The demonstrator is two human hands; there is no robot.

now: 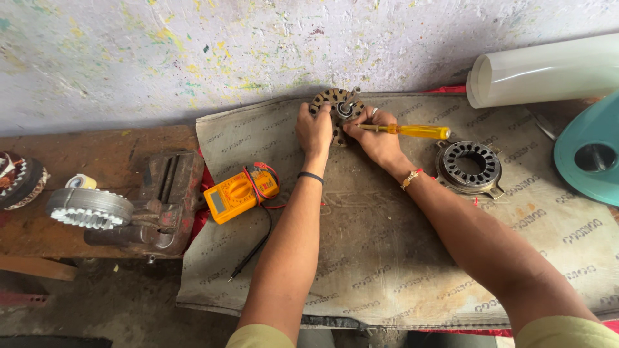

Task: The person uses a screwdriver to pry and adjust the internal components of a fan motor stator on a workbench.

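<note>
Gripping stator (335, 103) at mat's (387, 258) far edge

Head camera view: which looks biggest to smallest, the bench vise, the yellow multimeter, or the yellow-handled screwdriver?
1. Bench vise, clearly largest.
2. Yellow multimeter.
3. Yellow-handled screwdriver, longer than the meter but much thinner, and partly hidden in the right hand.

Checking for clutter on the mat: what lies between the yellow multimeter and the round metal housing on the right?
In the head view, the person's two forearms cross that stretch between the multimeter and the housing; otherwise only bare mat.
</note>
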